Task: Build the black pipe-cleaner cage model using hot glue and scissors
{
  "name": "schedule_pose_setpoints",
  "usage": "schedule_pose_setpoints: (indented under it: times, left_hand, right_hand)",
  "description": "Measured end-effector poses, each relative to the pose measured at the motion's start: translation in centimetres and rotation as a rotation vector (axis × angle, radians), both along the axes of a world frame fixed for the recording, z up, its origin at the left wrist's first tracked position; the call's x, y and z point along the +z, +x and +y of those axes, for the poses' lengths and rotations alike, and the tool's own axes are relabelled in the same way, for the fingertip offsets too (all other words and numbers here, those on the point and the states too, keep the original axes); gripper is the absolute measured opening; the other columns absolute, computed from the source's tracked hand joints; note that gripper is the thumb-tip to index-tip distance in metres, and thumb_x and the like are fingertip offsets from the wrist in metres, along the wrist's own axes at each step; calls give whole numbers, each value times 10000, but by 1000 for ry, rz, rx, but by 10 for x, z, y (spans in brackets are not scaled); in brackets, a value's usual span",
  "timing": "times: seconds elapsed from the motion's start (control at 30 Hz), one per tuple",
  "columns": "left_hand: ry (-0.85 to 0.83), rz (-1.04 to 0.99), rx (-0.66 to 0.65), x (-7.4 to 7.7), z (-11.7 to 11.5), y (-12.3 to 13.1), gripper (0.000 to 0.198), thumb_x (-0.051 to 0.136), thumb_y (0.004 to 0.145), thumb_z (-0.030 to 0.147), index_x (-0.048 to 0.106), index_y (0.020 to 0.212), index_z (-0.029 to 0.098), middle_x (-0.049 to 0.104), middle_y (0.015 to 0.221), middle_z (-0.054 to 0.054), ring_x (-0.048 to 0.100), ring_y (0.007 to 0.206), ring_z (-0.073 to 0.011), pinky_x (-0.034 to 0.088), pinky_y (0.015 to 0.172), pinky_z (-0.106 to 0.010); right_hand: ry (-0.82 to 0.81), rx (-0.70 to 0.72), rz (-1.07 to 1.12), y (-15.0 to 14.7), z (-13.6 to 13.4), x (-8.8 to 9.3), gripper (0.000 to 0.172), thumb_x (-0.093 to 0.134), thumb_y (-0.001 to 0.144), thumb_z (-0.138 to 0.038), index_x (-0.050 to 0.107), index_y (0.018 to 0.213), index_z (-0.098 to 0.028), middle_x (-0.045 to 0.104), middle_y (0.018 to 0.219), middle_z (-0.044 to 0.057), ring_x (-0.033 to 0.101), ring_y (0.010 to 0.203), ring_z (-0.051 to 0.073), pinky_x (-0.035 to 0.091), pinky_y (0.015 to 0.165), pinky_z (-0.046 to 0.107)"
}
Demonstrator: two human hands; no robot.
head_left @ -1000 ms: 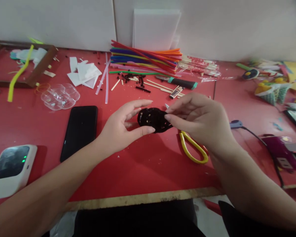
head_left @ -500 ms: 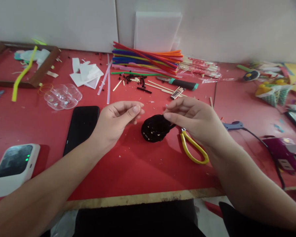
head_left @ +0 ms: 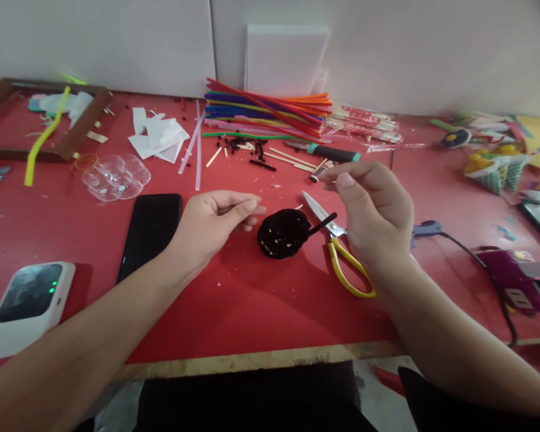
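A round black fuzzy piece [head_left: 283, 234] with small pale specks lies on the red table, a short black stem sticking out to its right. My left hand [head_left: 220, 219] hovers left of it, thumb pressed to the fingers; whatever is in that pinch is too small to make out. Up and to the right of the piece is my right hand [head_left: 371, 207], its fingers curled with the thumb against them, and any content is hidden. Neither hand touches the black piece. Yellow-handled scissors [head_left: 348, 264] lie beside the stem, partly under my right hand.
Colourful pipe cleaners [head_left: 270, 114] lie at the back, near teal-and-black pliers [head_left: 333, 153] and loose sticks. A phone [head_left: 150, 234], a white device [head_left: 27, 309] and a clear flower-shaped dish [head_left: 117, 177] are at left. A blue-grey corded tool [head_left: 427, 229] lies at right.
My right hand has moved up and right, away from the black piece, uncovering its stem and the scissor blades. My left hand has barely shifted, slightly downward.
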State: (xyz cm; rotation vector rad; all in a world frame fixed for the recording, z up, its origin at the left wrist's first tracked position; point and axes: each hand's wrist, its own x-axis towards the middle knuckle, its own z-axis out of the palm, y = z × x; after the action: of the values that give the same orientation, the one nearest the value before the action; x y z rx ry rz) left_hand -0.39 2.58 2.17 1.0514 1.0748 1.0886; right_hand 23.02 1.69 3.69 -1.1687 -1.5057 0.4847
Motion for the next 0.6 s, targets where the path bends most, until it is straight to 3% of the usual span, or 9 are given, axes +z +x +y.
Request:
schedule_pose_setpoints:
  times: [0.17,0.3,0.4,0.6]
  left_hand:
    - [82,38,5,-1,2,-5,234,953,718,364,811,785,191,801,747,-19,699,661,-116,620,725,-271]
    - [79,-3,-5,-2,3,-4,232,863,825,402,829,927,197,844,902,-42,771,773,-146,672,831,-328]
    - [66,0,-13,-2,2,-3,250,852,829,390,834,986,196,855,967,-56,806,880,-180,677,926,-377]
    - [93,152,-8,2,0,-6,216,944,709,344,820,825,211,842,841,-37,788,780,-189,671,785,-322]
  right_hand:
    - [176,-25,-17,-2,-3,0,110,654,1041,-361,734,1036,-284,752,983,26,705,961,194,578,895,401]
    - [295,18,-31,-1,-2,-5,108,633,1046,-277,721,1107,-268,730,1039,24,707,1016,184,563,934,396]
    - [333,10,-88,1,0,-10,120,611,1051,-297,715,1111,-281,716,1057,34,700,1030,213,556,951,440]
    - [365,-19,-145,4,2,-16,128,601,1044,-325,707,1108,-292,717,1047,50,695,1014,248,556,938,491]
